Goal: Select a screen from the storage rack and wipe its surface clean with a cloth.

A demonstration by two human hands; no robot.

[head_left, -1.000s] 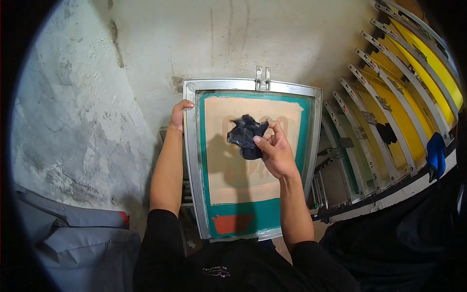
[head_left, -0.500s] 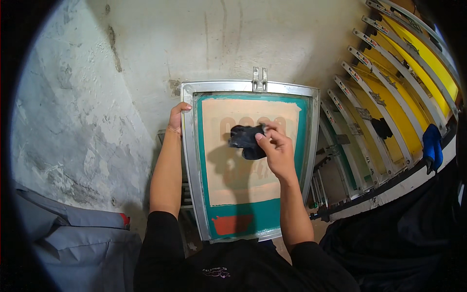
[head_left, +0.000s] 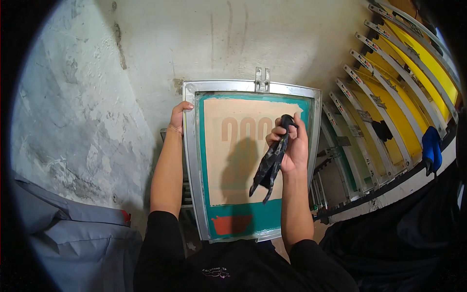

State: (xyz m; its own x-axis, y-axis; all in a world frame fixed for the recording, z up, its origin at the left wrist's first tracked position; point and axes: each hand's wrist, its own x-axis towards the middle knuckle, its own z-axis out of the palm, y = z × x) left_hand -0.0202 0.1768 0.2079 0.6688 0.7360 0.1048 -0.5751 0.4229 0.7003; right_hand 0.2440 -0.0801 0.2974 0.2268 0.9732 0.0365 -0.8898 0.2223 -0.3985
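A silver-edged screen-printing frame (head_left: 191, 155) stands before me, its mesh tan in the middle with a green border. Faint brownish printed shapes show on the tan part, and an orange-red patch (head_left: 228, 225) lies low on the green. My left hand (head_left: 179, 116) grips the upper left side rail, thumb on the front, other fingers mostly hidden. In front of the screen's right half, my right hand (head_left: 293, 148) holds a crumpled black cloth (head_left: 272, 160) that hangs down to the left. The cloth looks apart from the mesh, and a shadow falls beside it.
Several metal-framed screens with yellow and green mesh (head_left: 389, 112) stand in a rack at the right. A blue cloth (head_left: 431, 148) hangs there. Grey covering (head_left: 82, 238) lies at lower left, black fabric (head_left: 384, 238) at lower right. A rough wall (head_left: 160, 44) is behind.
My right hand has moved right and turned, its palm side now showing. The black cloth, bunched over the mesh before, now hangs in a long strip. The left hand keeps its hold.
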